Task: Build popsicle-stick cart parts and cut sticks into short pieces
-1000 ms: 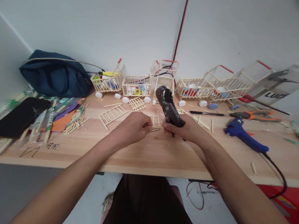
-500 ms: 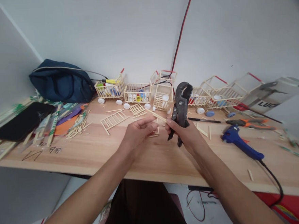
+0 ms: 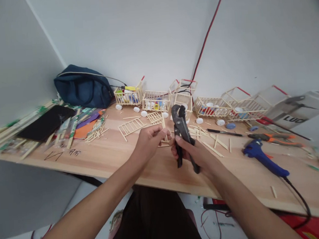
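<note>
In the middle of the head view, my right hand (image 3: 193, 150) is wrapped round a black hand cutter (image 3: 181, 123), its jaw end tilted up and its handles pointing down. My left hand (image 3: 150, 140) is closed beside it, thumb and fingers pinching a thin wooden stick (image 3: 163, 123) that stands nearly upright. The fingertips of both hands almost meet, and they partly hide the stick's lower end. Behind my left hand lie a ladder-like stick frame (image 3: 132, 127) and a smaller slatted panel (image 3: 154, 117).
Small stick-built carts (image 3: 156, 101) with white wheels line the wall. Loose sticks (image 3: 217, 139), a pen (image 3: 224, 132), orange-handled pliers (image 3: 272, 137) and a blue glue gun (image 3: 264, 159) lie to the right. Leftward are a blue bag (image 3: 83, 86), a black phone (image 3: 46, 122) and packaged sticks (image 3: 74, 129).
The stick between my hands has turned from slanting to nearly upright and is now in my left fingers. My right hand has moved left with the cutter. The view has shifted left.
</note>
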Motion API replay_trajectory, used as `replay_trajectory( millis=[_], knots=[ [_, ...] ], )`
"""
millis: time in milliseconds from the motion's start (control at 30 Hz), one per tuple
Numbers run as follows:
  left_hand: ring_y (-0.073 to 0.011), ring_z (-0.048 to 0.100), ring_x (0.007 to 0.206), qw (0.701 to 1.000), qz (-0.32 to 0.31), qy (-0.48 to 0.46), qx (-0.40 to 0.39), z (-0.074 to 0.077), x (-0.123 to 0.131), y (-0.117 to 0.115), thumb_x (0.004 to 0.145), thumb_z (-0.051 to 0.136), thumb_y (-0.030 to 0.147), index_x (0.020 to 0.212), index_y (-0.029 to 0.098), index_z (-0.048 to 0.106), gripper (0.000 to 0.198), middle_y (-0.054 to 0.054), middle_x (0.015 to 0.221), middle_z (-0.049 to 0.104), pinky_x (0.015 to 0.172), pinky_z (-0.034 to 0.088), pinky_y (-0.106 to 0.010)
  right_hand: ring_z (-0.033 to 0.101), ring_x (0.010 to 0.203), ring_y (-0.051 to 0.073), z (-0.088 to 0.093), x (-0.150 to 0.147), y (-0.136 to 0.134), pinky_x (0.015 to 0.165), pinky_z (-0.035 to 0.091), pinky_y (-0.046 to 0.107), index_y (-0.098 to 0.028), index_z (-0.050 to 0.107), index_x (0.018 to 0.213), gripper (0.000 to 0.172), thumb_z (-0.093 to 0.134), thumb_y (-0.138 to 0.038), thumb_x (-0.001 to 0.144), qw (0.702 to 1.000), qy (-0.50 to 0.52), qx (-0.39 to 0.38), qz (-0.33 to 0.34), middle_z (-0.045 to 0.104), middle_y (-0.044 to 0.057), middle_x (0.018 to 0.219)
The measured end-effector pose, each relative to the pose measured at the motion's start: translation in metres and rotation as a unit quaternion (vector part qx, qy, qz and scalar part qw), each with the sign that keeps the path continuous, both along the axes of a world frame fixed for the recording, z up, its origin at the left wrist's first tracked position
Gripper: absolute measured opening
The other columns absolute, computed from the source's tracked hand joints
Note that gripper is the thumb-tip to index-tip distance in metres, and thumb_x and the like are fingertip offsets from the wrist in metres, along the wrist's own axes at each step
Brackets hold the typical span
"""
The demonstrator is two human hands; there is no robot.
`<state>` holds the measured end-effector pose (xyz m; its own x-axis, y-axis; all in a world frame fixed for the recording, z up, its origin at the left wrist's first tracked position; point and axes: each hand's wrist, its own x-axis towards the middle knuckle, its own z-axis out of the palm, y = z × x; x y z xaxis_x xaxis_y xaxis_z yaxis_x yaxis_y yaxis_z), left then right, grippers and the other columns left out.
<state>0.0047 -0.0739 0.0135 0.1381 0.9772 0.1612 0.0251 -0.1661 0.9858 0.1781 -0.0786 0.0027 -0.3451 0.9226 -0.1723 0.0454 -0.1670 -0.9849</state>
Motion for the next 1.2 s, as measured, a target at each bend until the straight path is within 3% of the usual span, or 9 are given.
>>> replay_trajectory(
  millis=[167,367,567,800,1000,1200],
  knots=[
    [-0.0099,0.048,0.057,0.993,-0.007,0.113,0.021,0.009,-0.034,-0.004,0.083,0.056,0.030,0.062,0.013,0.063,0.027,-0.001,0.062,0.063,0.058,0.037,-0.022,0.059,0.065,0.016,0.013,0.026,0.005,0.057,0.046,0.029,-0.013,0.063,0.100,0.067,0.048,-0.075,0.080,0.985,-0.132,-0.024,0.112,0.062,0.006,0.074],
    [-0.0099,0.041,0.051,0.958,0.031,0.278,0.064,0.012,-0.058,-0.012,0.082,0.055,0.026,0.056,0.015,0.063,0.030,0.003,0.048,0.048,0.055,0.028,-0.023,0.057,0.065,0.016,0.016,0.021,0.005,0.058,0.045,0.028,-0.015,0.069,0.095,0.063,0.045,-0.072,0.084,0.953,-0.238,0.049,0.181,0.065,0.008,0.076],
    [-0.0107,0.041,0.050,0.925,0.055,0.356,0.119,0.009,-0.067,-0.021,0.083,0.052,0.021,0.054,0.016,0.057,0.030,0.003,0.047,0.046,0.056,0.025,-0.025,0.051,0.056,0.015,0.016,-0.005,0.004,0.049,0.039,0.027,-0.019,0.066,0.069,0.056,0.050,-0.072,0.081,0.934,-0.288,0.104,0.185,0.062,0.005,0.064],
    [-0.0133,0.047,0.054,0.894,0.104,0.420,0.119,0.005,-0.079,-0.029,0.086,0.050,0.019,0.056,0.017,0.053,0.030,-0.002,0.054,0.054,0.056,0.026,-0.026,0.052,0.055,0.015,0.012,-0.035,0.004,0.048,0.036,0.026,-0.018,0.067,0.089,0.063,0.037,-0.073,0.087,0.919,-0.310,0.136,0.202,0.058,0.003,0.062],
    [-0.0187,0.059,0.068,0.839,0.124,0.517,0.112,0.003,-0.093,-0.034,0.088,0.047,0.019,0.065,0.017,0.060,0.026,-0.008,0.068,0.066,0.062,0.032,-0.028,0.050,0.052,0.016,0.015,-0.062,-0.001,0.049,0.034,0.028,-0.017,0.068,0.083,0.069,0.032,-0.076,0.085,0.900,-0.354,0.171,0.190,0.056,0.003,0.056],
    [-0.0232,0.062,0.076,0.800,0.148,0.574,0.093,0.004,-0.103,-0.036,0.090,0.043,0.018,0.071,0.015,0.064,0.028,-0.012,0.075,0.067,0.067,0.039,-0.031,0.051,0.051,0.016,0.016,-0.083,0.002,0.049,0.032,0.027,-0.017,0.066,0.077,0.065,0.036,-0.074,0.086,0.891,-0.371,0.196,0.173,0.059,0.005,0.058]
  ],
)
